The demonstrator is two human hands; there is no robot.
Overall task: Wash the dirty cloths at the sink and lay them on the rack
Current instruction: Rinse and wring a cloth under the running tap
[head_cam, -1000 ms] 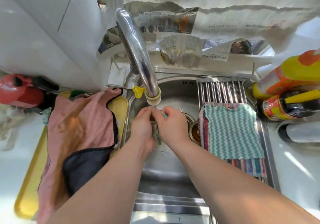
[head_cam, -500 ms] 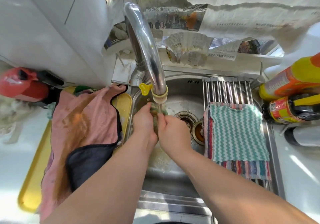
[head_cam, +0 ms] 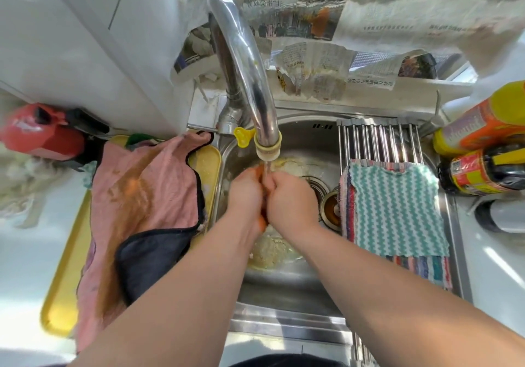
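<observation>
Cloths (head_cam: 395, 210): 2 on rack (head_cam: 377, 145); left hand (head_cam: 247, 193) and right hand (head_cam: 292, 199) grips squeeze 1 stained cloth (head_cam: 262, 218).

Pink cloth (head_cam: 147, 196) with orange-brown stain, black trim, left of sink (head_cam: 298, 281). Teal-white zigzag cloth (head_cam: 395, 210) over striped cloth (head_cam: 423, 270), right. Yellow tray (head_cam: 61, 304). Red bottle (head_cam: 42, 136).

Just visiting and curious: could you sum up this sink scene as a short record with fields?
Hands: left hand and right hand grip a small wad of cloth, mostly hidden, between them
Water: runs from the curved steel tap onto it, over the steel sink
Rack: steel rod rack bears a green-and-white zigzag cloth on a striped cloth
Waiting: pink stained cloth on the yellow tray, left of sink
</observation>
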